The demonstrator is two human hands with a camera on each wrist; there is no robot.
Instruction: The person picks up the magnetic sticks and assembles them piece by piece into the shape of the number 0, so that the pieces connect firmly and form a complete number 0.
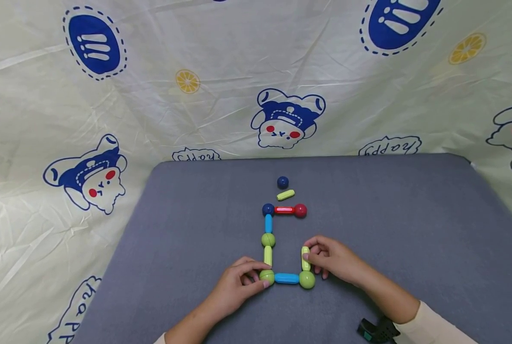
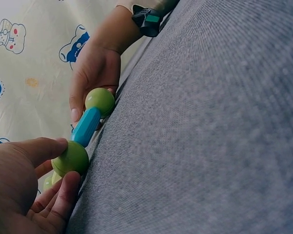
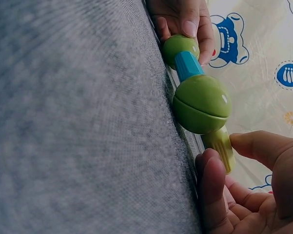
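Observation:
My left hand pinches the green ball at the near left corner of a chain of balls and rods. A blue rod joins that ball to another green ball on the right. My right hand pinches a yellow-green rod between thumb and fingers; its near end meets the right green ball. Up the left side run a yellow-green rod, a green ball, a light blue rod and a dark blue ball. From there a red rod leads to a red ball.
Beyond the chain lie a loose yellow-green rod and a loose dark blue ball. Grey cloth covers the table. A patterned pale sheet hangs behind it. A black device is at the right wrist.

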